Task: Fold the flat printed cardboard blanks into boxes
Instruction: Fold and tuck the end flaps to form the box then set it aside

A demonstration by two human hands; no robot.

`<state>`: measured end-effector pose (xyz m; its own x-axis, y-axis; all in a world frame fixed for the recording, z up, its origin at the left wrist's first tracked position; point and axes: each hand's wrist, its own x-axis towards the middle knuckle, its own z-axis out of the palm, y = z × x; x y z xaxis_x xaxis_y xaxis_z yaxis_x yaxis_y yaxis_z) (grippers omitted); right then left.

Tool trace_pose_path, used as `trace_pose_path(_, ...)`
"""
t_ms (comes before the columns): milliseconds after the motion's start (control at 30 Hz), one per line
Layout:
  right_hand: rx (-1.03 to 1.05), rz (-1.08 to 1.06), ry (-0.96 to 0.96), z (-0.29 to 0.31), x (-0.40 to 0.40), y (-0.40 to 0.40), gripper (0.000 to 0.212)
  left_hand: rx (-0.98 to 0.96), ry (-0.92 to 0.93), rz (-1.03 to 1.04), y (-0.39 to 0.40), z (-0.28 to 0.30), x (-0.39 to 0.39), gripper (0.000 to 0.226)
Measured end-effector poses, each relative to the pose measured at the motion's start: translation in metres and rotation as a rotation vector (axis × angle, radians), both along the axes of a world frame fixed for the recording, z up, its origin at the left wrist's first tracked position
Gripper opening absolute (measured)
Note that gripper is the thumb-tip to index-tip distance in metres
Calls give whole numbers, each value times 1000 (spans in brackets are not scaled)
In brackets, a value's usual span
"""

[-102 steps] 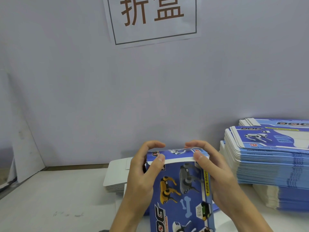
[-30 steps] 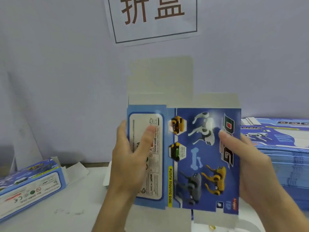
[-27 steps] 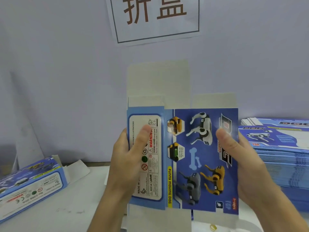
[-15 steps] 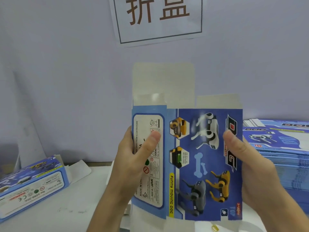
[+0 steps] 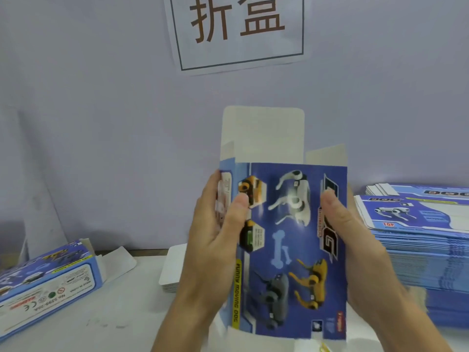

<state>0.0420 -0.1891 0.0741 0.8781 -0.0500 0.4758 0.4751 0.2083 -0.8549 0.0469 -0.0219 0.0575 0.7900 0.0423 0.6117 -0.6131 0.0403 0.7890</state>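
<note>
Side panel now swung back; box [image 5: 291,247] squarer, held upright between left hand [image 5: 215,240] and right hand [image 5: 355,240], both gripping. Print: "FUNNY MOVING DOG". Wall sign [image 5: 238,31]: "折盒". Blank stack [image 5: 421,240] on white table [image 5: 121,301].

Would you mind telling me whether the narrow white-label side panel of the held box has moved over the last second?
Yes. The side panel has swung back from facing the camera to nearly edge-on, gripped by the left hand, while the wall sign stays put.

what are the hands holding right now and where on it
Both hold one printed cardboard blank, upright: the left hand grips its left side panel, the right hand its right edge.
</note>
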Motion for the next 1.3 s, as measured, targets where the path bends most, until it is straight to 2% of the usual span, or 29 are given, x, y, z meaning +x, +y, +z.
trace_pose_path(33, -72, -3, -57, 1, -4, 1, 56, -17, 18, -1, 2, 3, 1, 71)
trace_pose_path(67, -109, -28, -85, 4, -2, 4, 59, -35, 27, 1, 4, 4, 3, 77)
trace_pose_path(100, -143, -50, -104, 9, -6, 8, 50, -48, 23, 10, 5, 6, 3, 81)
trace_pose_path(167, -97, -128, -86, 10, -7, 12, 33, -34, 2, 34, 2, 7, 0, 77)
trace_pose_path(267, -103, -129, -200, -1, -16, 7, 52, -25, -88, -50, -4, 5, -7, 63)
trace_pose_path(367, -150, -190, -311, -5, -14, 2, 61, 6, -160, -75, -5, 5, -11, 62)
trace_pose_path(567, -177, -75, -324, -11, -11, -1, 56, -50, -78, -84, -8, 3, -5, 68)
trace_pose_path(700, -247, -151, -425, -12, -8, 9, 58, -128, -109, -2, -11, 5, -2, 67)
trace_pose_path(800, -300, -227, -402, -16, 1, 7, 61, -126, -131, 8, -11, 4, -1, 61)
trace_pose_path(900, -251, -151, -315, -18, 0, 3, 56, -78, -136, 53, -12, 2, -2, 48)
trace_pose_path(1000, -127, 42, -139, -17, 0, 2, 41, 2, -118, 84, -13, -1, -1, 36)
trace_pose_path(1067, -75, 81, -65, -14, 1, 1, 26, 17, -86, 70, -13, -1, -1, 30)
trace_pose_path(1133, -35, 92, -12, -11, -2, -1, 10, 7, -51, 79, -13, -1, -2, 34)
trace_pose_path(1200, 19, 79, 24, -12, -5, 2, 34, -13, -35, 86, -14, 2, -5, 38)
trace_pose_path(1300, -42, -27, 2, -12, -10, 11, 38, -89, -1, 80, -13, 8, -8, 41)
